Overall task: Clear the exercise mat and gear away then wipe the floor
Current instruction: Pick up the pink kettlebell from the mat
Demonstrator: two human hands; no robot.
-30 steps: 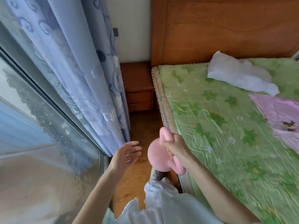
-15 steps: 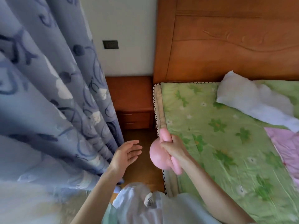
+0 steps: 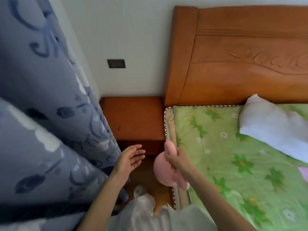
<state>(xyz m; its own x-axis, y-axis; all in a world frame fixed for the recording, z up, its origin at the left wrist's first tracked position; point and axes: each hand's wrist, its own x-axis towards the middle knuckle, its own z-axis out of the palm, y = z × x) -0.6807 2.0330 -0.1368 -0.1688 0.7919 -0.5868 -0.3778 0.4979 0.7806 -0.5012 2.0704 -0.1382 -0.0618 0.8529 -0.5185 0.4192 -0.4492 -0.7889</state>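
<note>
head view: person stands in the gap between curtain (image 3: 50, 114) and bed (image 3: 233, 164), looking down
right hand (image 3: 178, 161): fingers curled tight around the handle of a pink kettlebell (image 3: 164, 172), thumb on top
kettlebell: hangs off the floor, round body below and left of the right fingers, handle end sticks up past the knuckles; just beside the mattress edge
left hand (image 3: 129, 158): fingers straight, slightly spread, palm facing right, holds nothing; near the kettlebell, not touching
nightstand (image 3: 133, 120): wooden, between curtain and headboard (image 3: 241, 55), just beyond both hands
drawers: front hidden by the hands, contents can't tell
bed: green flowered sheet, white cloth (image 3: 273, 129) lying at the head end
floor (image 3: 145, 175): wood, under the hands
</note>
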